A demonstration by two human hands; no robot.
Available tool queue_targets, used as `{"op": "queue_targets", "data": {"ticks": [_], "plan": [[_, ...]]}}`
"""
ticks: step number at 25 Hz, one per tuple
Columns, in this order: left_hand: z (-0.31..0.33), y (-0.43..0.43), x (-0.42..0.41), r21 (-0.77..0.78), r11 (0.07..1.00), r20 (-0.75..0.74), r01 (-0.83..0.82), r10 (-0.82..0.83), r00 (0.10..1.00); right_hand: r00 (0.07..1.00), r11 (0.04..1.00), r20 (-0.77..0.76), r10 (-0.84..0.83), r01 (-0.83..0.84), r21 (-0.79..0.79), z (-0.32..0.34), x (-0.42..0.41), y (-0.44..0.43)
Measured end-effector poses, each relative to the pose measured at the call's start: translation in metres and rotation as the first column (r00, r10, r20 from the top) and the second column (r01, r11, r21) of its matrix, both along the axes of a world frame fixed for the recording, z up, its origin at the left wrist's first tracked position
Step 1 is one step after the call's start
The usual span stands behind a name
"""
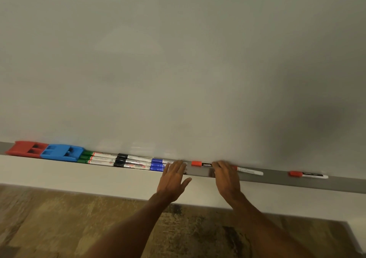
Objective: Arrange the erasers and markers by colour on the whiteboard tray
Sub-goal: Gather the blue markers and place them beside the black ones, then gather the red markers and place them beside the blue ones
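On the tray point(336, 184): red eraser point(25, 149), blue eraser point(61, 152), three green markers point(87, 156), three black point(120, 160), two blue visible point(157, 163), three red point(196, 163) toward 3 o'clock. Left hand point(174, 180) spread flat over blue markers; right hand point(225, 176) covers two red ones, grip unclear.

— What's in front of you, apart from the job itself?

— Mostly the whiteboard point(178, 60). Its pale grey surface fills the upper part of my view, wiped clean, with a soft dark shadow point(320, 119) toward its right side.

— And lower down?

— A plain white wall strip point(79, 180) runs under the board's bottom edge, slanting down to the right. Beneath that I see the floor point(59, 228), a mottled brown with darker patches, blurred toward the lower left corner.
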State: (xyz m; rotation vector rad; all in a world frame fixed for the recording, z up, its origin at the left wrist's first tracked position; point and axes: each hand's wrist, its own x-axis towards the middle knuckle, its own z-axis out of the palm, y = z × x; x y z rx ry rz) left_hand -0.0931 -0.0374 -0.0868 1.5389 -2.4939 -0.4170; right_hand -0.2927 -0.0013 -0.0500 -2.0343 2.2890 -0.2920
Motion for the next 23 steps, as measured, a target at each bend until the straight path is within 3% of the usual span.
{"op": "queue_targets", "data": {"ticks": [6, 9, 11, 13, 15, 16, 19, 23], "plan": [[-0.002, 0.011, -0.024, 0.056, 0.996, -0.180, -0.075, 0.084, 0.980, 0.996, 0.994, -0.038, 0.081, -0.084, -0.070, 0.006, -0.008, 0.002], [0.006, 0.012, -0.034, 0.115, 0.983, -0.346, -0.140, 0.172, 0.922, 0.997, 0.996, 0.023, 0.080, -0.079, -0.039, 0.002, -0.016, 0.001], [0.013, 0.014, -0.048, 0.232, 0.944, -0.532, -0.235, 0.326, 0.782, 0.994, 0.999, 0.104, 0.037, -0.035, -0.019, 0.000, -0.020, -0.002], [0.022, 0.016, -0.066, 0.479, 0.808, -0.664, -0.342, 0.589, 0.462, 0.986, 1.000, 0.167, 0.010, -0.007, -0.019, 0.000, -0.021, -0.006], [0.029, 0.015, -0.084, 0.717, 0.646, -0.641, -0.261, 0.759, 0.115, 0.976, 0.999, 0.218, 0.018, -0.008, -0.046, 0.003, -0.022, -0.009], [0.031, 0.015, -0.091, 0.778, 0.602, -0.611, -0.182, 0.792, 0.008, 0.969, 0.998, 0.246, 0.037, -0.024, -0.056, 0.004, -0.022, -0.010], [0.033, 0.016, -0.106, 0.817, 0.576, -0.570, 0.009, 0.811, -0.131, 0.942, 0.991, 0.312, 0.124, -0.105, -0.077, 0.005, -0.026, -0.010], [0.030, 0.017, -0.116, 0.810, 0.577, -0.553, 0.102, 0.810, -0.193, 0.927, 0.988, 0.340, 0.156, -0.145, -0.058, 0.006, -0.031, -0.007]]}}
